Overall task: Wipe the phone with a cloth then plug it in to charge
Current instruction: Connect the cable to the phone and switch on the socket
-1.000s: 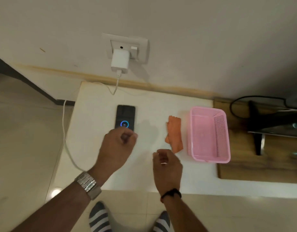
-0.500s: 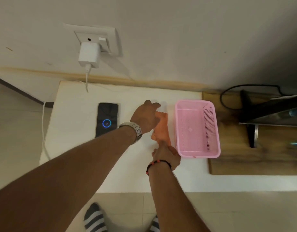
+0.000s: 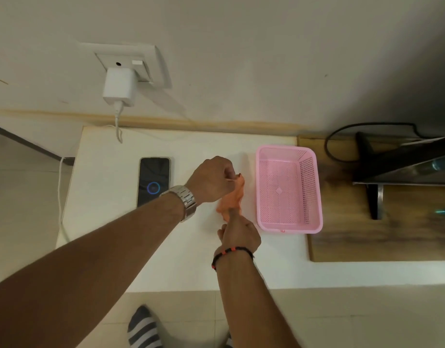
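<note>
Pinching orange cloth: left hand, right hand | phone screen: blue ring

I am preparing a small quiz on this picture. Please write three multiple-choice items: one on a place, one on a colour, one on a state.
1. Where does the phone lie?
A. left of the cloth
B. in the basket
C. on the floor

2. Which colour has the basket?
A. blue
B. pink
C. green

3. What shows the phone's screen?
A. blank
B. cracked
C. a glowing blue ring

Answers:
1 A: the phone lies on the white table, left of the orange cloth that both hands hold.
2 B: the basket is pink.
3 C: a blue ring glows on it.
</note>
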A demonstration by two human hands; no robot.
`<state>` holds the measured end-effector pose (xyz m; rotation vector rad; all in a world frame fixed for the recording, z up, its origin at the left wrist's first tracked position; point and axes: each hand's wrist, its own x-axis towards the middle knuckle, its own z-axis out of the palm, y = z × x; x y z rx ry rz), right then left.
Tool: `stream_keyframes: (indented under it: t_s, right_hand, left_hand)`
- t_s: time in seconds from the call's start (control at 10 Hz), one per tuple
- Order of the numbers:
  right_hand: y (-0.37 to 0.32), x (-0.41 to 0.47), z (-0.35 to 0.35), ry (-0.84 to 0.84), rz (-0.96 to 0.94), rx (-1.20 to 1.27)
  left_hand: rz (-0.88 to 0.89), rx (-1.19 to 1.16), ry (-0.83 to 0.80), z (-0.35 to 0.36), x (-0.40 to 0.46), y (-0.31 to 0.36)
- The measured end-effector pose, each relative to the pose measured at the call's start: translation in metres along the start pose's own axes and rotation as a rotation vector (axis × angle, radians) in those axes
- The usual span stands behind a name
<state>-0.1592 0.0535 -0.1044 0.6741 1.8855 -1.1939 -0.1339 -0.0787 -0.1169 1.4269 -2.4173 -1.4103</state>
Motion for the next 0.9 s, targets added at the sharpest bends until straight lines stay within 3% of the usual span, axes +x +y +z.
stream_keyframes:
  t_s: [0.2, 0.4, 0.6, 0.7, 0.8, 0.9]
  right_hand:
    - [-0.011, -0.028, -0.029, 0.023, -0.21, 0.077]
    - [-0.042, -0.017, -0.064, 0.084, -0.55, -0.06]
    - [-0.071, 0.016, -0.071, 0.127, -0.5, -0.097]
    - [-0.073, 0.024, -0.077, 0.165, -0.513, -0.233]
    - [-0.066, 0.022, -0.082, 0.17, -0.669, -0.325]
    - [-0.049, 0.012, -0.084, 0.058, -0.831, -0.435]
  left_hand:
    - [0.027, -0.144, 0.047, -0.02, -0.015, 0.02]
    - [0.16, -0.168, 0.044, -0.014, 0.005, 0.079]
    - [0.204, -0.031, -0.001, 0.013, 0.031, 0.105]
    - [0.185, 0.105, 0.045, 0.016, 0.031, 0.096]
    - [0.158, 0.112, 0.205, 0.011, 0.019, 0.08]
    - [0.073, 0.036, 0.251, 0.01, -0.011, 0.055]
